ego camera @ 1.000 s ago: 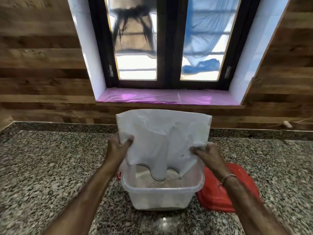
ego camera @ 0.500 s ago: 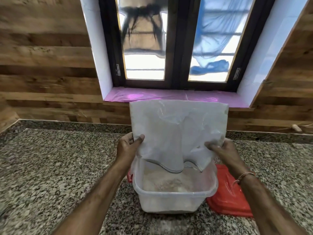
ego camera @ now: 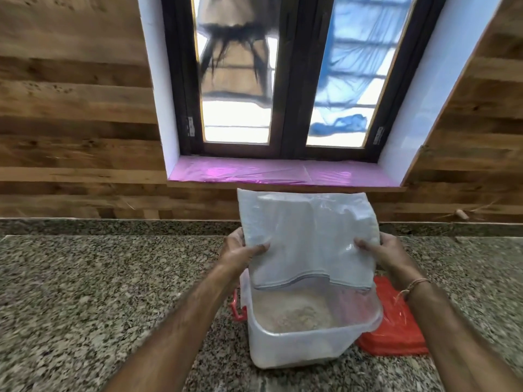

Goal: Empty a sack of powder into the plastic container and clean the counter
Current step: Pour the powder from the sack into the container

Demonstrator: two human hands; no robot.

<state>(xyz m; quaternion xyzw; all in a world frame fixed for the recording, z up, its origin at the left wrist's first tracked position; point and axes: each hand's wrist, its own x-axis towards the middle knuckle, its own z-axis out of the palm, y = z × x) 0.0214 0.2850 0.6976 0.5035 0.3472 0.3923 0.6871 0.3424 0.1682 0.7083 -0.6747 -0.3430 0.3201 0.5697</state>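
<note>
Both hands are holding a thin, crinkled, milky-white plastic sack (ego camera: 308,236) upside down. The left hand (ego camera: 240,251) is pinching its left edge, thumb lying across the front and fingers curled behind. The right hand (ego camera: 387,253) is gripping the right edge the same way, with a thread band (ego camera: 416,285) showing at the wrist. Between the two grips the sack is hanging as a limp, wrinkled sheet, its sealed end standing up above the hands. Its open mouth is drooping below them in a wavy line.

Directly under the grips, a translucent, rounded rectangular plastic container (ego camera: 297,346) is sitting on the counter (ego camera: 85,292). The sack's mouth is hanging just over its far rim. A shallow bed of pale beige, slightly lumpy powder (ego camera: 294,312) is lying on the container's floor. Below the left grip, a red plastic latch (ego camera: 237,309) is sticking out from the container's side. Below the right wrist, a glossy red lid (ego camera: 396,329) is lying flat, touching the container's right wall.

The counter is speckled grey-brown polished granite, spreading out on both sides of the arms. Beyond the hands, wooden planks are lining the wall, and shiny pink film (ego camera: 254,172) is covering the window sill.
</note>
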